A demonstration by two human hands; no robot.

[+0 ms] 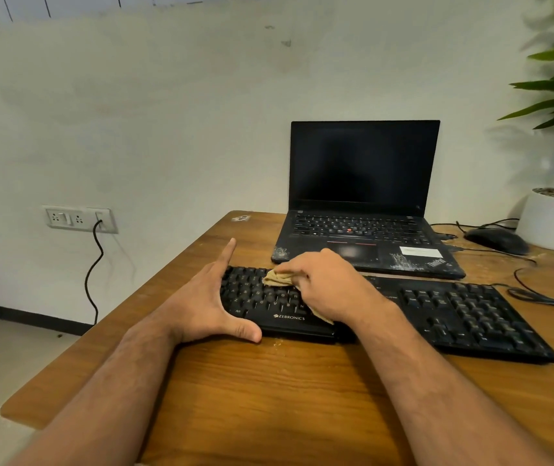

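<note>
**A:** What has the right hand got?

**B:** Its fingers are curled round a crumpled tan cloth and press it onto the keys of the long black plastic keyboard, on the left half near the back row. A tail of the cloth pokes out under the wrist, by the front edge.

**A:** And the left hand?

**B:** Spread wide, gripping nothing. The straight fingers lie along the keyboard's left end and the thumb runs along its front edge (so the corner sits in the crook of the hand).

**A:** How much room is there around it?

**B:** Bare brown wooden table lies in front, towards the person. The table's left edge is near the left hand. Just behind the keyboard stands an open black laptop, its front lip nearly touching the right hand's knuckles. Further right are a black mouse, loose cables and a white round plant pot.
</note>
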